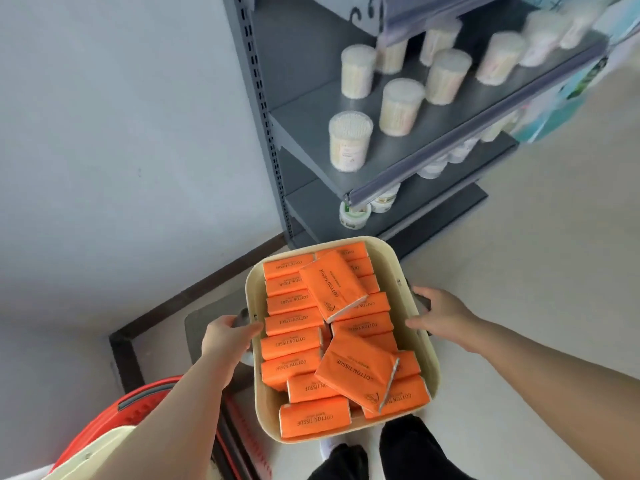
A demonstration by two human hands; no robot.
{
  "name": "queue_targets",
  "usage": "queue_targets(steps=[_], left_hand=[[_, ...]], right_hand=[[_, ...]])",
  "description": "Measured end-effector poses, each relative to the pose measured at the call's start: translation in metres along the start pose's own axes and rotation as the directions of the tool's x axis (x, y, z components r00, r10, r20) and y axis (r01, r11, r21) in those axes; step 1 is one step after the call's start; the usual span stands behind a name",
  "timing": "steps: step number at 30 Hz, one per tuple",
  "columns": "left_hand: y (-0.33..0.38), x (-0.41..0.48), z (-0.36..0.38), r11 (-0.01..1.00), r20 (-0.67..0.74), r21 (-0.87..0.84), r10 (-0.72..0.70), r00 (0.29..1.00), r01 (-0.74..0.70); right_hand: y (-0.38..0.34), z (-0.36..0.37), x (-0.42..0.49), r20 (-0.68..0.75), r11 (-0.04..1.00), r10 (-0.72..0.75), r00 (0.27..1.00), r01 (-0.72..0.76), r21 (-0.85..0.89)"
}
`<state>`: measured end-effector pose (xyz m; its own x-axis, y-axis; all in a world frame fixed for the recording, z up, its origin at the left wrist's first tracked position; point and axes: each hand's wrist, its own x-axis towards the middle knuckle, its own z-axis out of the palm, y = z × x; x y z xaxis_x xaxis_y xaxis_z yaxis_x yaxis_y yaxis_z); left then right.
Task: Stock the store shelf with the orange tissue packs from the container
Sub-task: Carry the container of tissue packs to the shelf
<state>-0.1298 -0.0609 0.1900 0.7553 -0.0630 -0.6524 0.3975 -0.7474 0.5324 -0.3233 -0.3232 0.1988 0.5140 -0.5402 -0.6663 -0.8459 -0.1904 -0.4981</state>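
A cream plastic container [386, 259] hangs in front of me, filled with several orange tissue packs [356, 370] printed "COTTON TISSUE". My left hand [227, 336] grips the handle on the container's left side. My right hand [438, 313] grips the handle on its right side. Most packs lie in rows; two lie loose and tilted on top. The grey store shelf [311, 123] stands ahead and above the container.
Several clear tubs of cotton swabs [349, 140] stand on the shelf, with free space at its left part. Lower shelves hold small round white tubs [353, 216]. A red basket [114, 424] with another cream container sits at lower left. A pale wall is on the left.
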Motion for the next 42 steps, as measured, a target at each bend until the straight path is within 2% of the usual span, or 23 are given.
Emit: queue_targets(steps=[10,14,22,28,33,42], left_hand=[[0.05,-0.079,0.105,0.953,0.2,0.197,0.191,0.961,-0.23],[0.071,-0.115,0.17,0.926,0.256,0.236,0.232,0.938,-0.293],[0.135,-0.198,0.321,0.896,0.303,0.263,0.276,0.912,-0.359],[0.198,-0.247,0.418,0.838,0.379,0.281,0.352,0.856,-0.468],[0.255,-0.267,0.497,0.746,0.449,0.289,0.448,0.773,-0.601],[0.38,-0.274,0.657,0.693,0.604,0.244,0.439,0.666,-0.678]], right_hand=[[0.149,-0.06,-0.07,-0.115,0.974,0.149,0.982,-0.126,0.186],[0.228,-0.095,-0.085,-0.173,0.952,0.201,0.964,-0.15,0.268],[0.36,-0.193,-0.1,-0.166,0.88,0.305,0.938,-0.211,0.426],[0.427,-0.278,-0.111,-0.246,0.847,0.361,0.9,-0.206,0.49],[0.474,-0.344,-0.108,-0.347,0.819,0.403,0.847,-0.164,0.55],[0.543,-0.469,-0.056,-0.376,0.762,0.515,0.77,-0.21,0.613]])
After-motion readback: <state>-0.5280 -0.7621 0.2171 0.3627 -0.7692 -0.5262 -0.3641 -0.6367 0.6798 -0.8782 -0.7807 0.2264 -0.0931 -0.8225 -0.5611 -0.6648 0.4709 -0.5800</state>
